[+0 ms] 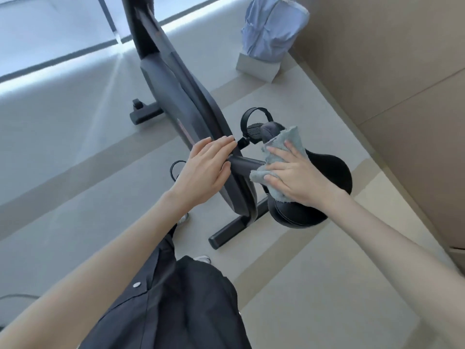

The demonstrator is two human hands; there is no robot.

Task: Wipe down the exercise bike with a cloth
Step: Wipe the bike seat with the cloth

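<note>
Cloth [276,147] is bunching under the flat, spread right hand [299,177] on the central saddle [332,172] and risking slipping free, while the straight-fingered left hand [203,170] is steadying the bike frame [176,84].

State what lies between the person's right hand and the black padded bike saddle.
In the head view, a pale blue-grey cloth lies under the right hand, on the black padded saddle.

pale tiled floor [302,285], beige wall [390,71], bright window [37,34]
</note>
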